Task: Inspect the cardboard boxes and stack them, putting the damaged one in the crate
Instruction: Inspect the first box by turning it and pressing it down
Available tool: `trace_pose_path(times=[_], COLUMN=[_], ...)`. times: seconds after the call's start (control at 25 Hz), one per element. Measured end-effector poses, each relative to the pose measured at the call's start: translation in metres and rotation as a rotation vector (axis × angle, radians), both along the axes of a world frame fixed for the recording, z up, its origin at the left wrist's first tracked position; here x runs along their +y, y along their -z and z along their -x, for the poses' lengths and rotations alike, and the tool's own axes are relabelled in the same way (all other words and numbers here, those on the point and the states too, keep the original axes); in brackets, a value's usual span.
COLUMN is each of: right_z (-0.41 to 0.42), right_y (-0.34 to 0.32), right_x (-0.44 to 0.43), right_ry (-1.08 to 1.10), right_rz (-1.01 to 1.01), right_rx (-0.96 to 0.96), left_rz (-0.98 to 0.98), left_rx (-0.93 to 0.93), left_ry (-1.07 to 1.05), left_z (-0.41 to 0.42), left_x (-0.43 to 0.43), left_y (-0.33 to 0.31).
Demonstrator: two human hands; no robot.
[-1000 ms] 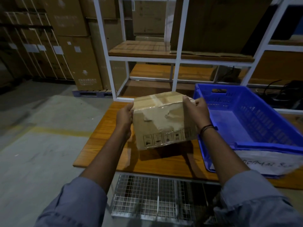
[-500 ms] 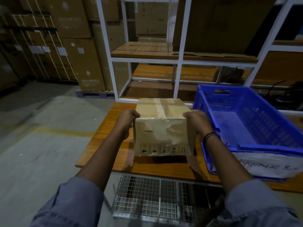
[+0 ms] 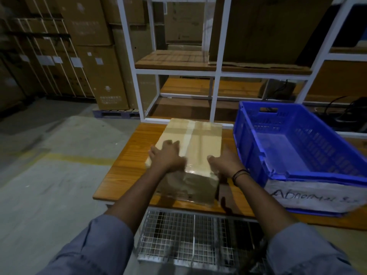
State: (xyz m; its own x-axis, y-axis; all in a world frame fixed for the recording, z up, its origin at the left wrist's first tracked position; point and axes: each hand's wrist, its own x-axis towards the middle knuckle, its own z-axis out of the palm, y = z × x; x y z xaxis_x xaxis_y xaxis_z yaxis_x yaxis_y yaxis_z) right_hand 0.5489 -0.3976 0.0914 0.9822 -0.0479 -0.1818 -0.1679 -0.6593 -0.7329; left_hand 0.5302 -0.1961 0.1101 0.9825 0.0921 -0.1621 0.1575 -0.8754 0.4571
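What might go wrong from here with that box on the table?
1. The cardboard box looks creased on its front face. If that is missed, it might get stacked instead of going into the blue crate.
2. It sits close to the near edge of the table, with the left hand flat on top and the right hand at its side, so a push could slide it off.
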Motion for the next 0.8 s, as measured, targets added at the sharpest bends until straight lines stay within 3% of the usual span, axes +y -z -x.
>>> trace_pose_path(times=[0.12, 0.24, 0.32, 0.52, 0.64, 0.8], right_z=[0.004, 0.001, -0.005, -0.023, -0.032, -0.034], right_y=[-0.001, -0.007, -0.009, -0.003, 0.007, 0.012], right_x=[0.015, 0.016, 0.009, -0.008, -0.011, -0.011], right_ry=[-0.088, -0.078, -0.153, -0.335, -0.385, -0.399], right_rz=[0.101, 0.371, 0.405, 0.489, 0.521, 0.394], right_rx=[-0.064, -0.195, -0.274, -0.231, -0.136, -0.152], left_rz=[-0.222, -0.278, -0.310, -0.265, -0.173, -0.115], left_rx=[0.158, 0.067, 0.041, 0.121, 0.163, 0.148], left_ry=[0.202, 0.181, 0.237, 0.524, 0.528, 0.522], left_z=[0.008, 0.013, 0.013, 0.013, 0.011, 0.009], left_x=[-0.043, -0.059, -0.052, -0.017, 0.020, 0.040], left_y=[0.007, 0.022, 0.022, -0.013, -0.024, -0.016])
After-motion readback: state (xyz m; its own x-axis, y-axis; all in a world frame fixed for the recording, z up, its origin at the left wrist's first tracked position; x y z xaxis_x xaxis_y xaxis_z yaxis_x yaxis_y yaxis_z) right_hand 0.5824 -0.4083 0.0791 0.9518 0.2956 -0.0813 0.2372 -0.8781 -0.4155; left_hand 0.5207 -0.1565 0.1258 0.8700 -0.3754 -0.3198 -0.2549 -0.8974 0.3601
